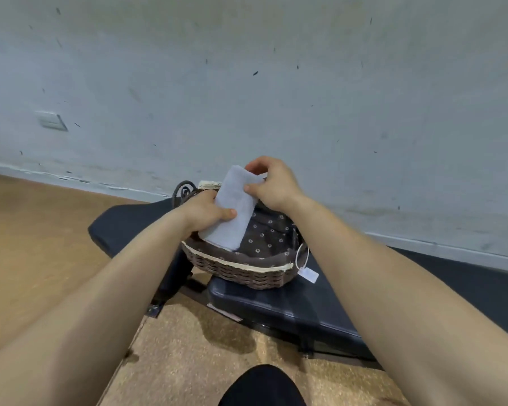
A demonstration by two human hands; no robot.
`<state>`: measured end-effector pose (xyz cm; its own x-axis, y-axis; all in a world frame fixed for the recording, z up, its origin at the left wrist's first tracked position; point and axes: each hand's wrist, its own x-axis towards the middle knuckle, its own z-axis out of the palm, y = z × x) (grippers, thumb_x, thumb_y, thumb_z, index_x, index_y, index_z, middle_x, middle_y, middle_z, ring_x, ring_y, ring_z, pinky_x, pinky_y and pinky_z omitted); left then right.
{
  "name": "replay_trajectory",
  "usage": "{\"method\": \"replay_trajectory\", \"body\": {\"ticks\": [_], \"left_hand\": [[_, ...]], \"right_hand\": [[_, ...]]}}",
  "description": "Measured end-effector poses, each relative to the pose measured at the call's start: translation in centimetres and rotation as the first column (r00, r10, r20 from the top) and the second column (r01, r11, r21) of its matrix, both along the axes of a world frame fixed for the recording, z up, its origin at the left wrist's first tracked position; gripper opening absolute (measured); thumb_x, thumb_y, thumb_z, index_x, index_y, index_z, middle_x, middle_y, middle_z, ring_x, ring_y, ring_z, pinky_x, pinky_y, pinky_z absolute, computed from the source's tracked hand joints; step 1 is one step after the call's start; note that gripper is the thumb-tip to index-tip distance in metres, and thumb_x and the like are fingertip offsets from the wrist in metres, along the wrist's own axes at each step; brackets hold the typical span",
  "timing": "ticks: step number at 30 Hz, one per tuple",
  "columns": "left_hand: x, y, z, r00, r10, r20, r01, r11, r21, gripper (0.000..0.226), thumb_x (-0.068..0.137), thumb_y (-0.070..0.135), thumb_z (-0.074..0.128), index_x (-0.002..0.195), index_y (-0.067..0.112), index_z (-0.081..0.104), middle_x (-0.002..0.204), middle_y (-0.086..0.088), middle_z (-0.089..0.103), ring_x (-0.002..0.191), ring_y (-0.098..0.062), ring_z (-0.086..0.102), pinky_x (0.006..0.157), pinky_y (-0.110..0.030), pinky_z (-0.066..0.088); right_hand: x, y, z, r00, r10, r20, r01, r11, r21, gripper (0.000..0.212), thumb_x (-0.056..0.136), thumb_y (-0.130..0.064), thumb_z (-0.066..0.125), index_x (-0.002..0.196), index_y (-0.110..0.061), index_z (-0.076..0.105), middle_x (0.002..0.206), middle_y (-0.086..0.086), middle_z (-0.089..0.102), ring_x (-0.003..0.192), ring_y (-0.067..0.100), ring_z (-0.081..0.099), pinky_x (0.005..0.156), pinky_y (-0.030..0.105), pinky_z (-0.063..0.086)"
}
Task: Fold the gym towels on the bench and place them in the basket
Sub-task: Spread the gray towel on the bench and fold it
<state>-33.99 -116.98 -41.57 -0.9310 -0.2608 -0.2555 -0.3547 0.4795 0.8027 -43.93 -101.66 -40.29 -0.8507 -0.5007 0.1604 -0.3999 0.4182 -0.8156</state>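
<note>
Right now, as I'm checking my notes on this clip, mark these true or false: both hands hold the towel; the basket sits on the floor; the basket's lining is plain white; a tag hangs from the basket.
1. Both hands hold the towel: true. The left hand and right hand grip the towel.
2. The basket sits on the floor: false. The basket stands on the black bench.
3. The lining is plain white: false. The lining is brown with small flowers.
4. A tag hangs from the basket: true. The tag dangles on a string.
</note>
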Motion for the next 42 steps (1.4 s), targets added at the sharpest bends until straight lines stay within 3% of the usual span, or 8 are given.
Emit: {"method": "replay_trajectory", "body": {"ticks": [6, 12, 17, 21, 25, 28, 34, 42], "left_hand": [[-2.4, -1.9, -1.9, 0.975, 0.006, 0.221, 0.102, 0.875, -0.474, 0.051, 0.091, 0.036, 0.066, 0.126, 0.002, 0.051, 0.122, -0.012, 0.062, 0.112, -0.03, 0.058, 0.086, -0.034, 0.045], [-2.7, -2.4, -2.2, 0.969, -0.016, 0.247, 0.169, 0.77, -0.615, 0.033, 0.095, 0.021, 0.057, 0.123, 0.004, 0.049, 0.116, -0.014, 0.063, 0.102, -0.03, 0.059, 0.073, -0.033, 0.042], [-1.2, -3.2, -1.6, 0.979, -0.094, 0.18, 0.194, 0.696, -0.691, 0.043, 0.09, 0.001, 0.047, 0.124, 0.021, 0.063, 0.122, -0.006, 0.064, 0.11, -0.027, 0.06, 0.092, -0.044, 0.053], [0.6, -2.9, -2.7, 0.928, -0.244, 0.283, 0.373, 0.633, -0.679, 0.047, 0.087, -0.001, 0.047, 0.114, 0.029, 0.071, 0.117, -0.004, 0.069, 0.104, -0.025, 0.064, 0.085, -0.043, 0.056], [0.8, -3.2, -2.8, 0.915, -0.256, 0.312, 0.403, 0.634, -0.66, 0.05, 0.087, -0.004, 0.044, 0.118, 0.025, 0.07, 0.12, -0.007, 0.069, 0.107, -0.027, 0.064, 0.089, -0.042, 0.054], [0.3, -3.5, -2.4, 0.914, -0.256, 0.315, 0.402, 0.678, -0.615, 0.051, 0.088, -0.006, 0.043, 0.125, 0.021, 0.067, 0.125, -0.006, 0.067, 0.113, -0.026, 0.062, 0.095, -0.041, 0.052], [-1.4, -3.9, -2.1, 0.916, -0.215, 0.338, 0.384, 0.707, -0.594, 0.045, 0.091, -0.004, 0.042, 0.127, 0.012, 0.064, 0.13, -0.012, 0.062, 0.12, -0.031, 0.057, 0.1, -0.04, 0.048], [-4.2, -5.4, -3.3, 0.899, -0.181, 0.399, 0.384, 0.763, -0.519, 0.034, 0.085, -0.007, 0.043, 0.105, -0.003, 0.07, 0.093, -0.013, 0.068, 0.083, -0.025, 0.055, 0.09, -0.043, 0.051]], "right_hand": [[-0.7, -3.3, -4.5, 1.0, -0.019, 0.02, 0.019, 1.0, 0.017, 0.023, 0.081, -0.006, 0.068, 0.101, -0.016, 0.062, 0.094, -0.007, 0.062, 0.089, 0.014, 0.057, 0.064, 0.009, 0.039], [-1.6, -5.5, -6.6, 0.998, -0.008, 0.066, -0.001, 0.99, 0.142, 0.024, 0.084, -0.003, 0.063, 0.105, -0.014, 0.061, 0.091, -0.002, 0.059, 0.081, 0.018, 0.052, 0.059, 0.023, 0.039], [-2.3, -7.3, -8.1, 0.998, -0.024, 0.059, 0.006, 0.96, 0.281, 0.027, 0.087, -0.007, 0.061, 0.11, -0.021, 0.062, 0.105, 0.002, 0.065, 0.098, 0.023, 0.06, 0.074, 0.03, 0.046], [-1.9, -8.0, -8.7, 0.985, 0.022, -0.17, 0.07, 0.855, 0.514, 0.029, 0.092, -0.023, 0.062, 0.121, -0.028, 0.066, 0.124, 0.004, 0.056, 0.116, 0.028, 0.055, 0.086, 0.04, 0.051], [-1.2, -7.8, -8.4, 0.951, 0.051, -0.305, 0.128, 0.834, 0.537, 0.023, 0.093, -0.019, 0.059, 0.114, -0.021, 0.066, 0.116, 0.007, 0.056, 0.106, 0.033, 0.059, 0.076, 0.038, 0.049], [-1.5, -7.6, -8.6, 0.952, 0.206, -0.225, -0.042, 0.82, 0.571, 0.021, 0.086, -0.007, 0.052, 0.09, -0.024, 0.063, 0.096, 0.003, 0.054, 0.091, 0.035, 0.057, 0.063, 0.034, 0.043], [-2.4, -6.6, -8.4, 0.94, 0.341, -0.008, -0.258, 0.727, 0.637, 0.062, 0.09, -0.002, 0.044, 0.141, -0.035, 0.055, 0.151, -0.005, 0.039, 0.133, 0.026, 0.043, 0.106, 0.043, 0.041], [-2.6, -8.1, -7.6, 0.919, 0.37, 0.137, -0.359, 0.641, 0.678, 0.071, 0.088, 0.002, 0.035, 0.14, -0.042, 0.055, 0.144, 0.004, 0.053, 0.118, 0.026, 0.053, 0.084, 0.028, 0.041]]}}
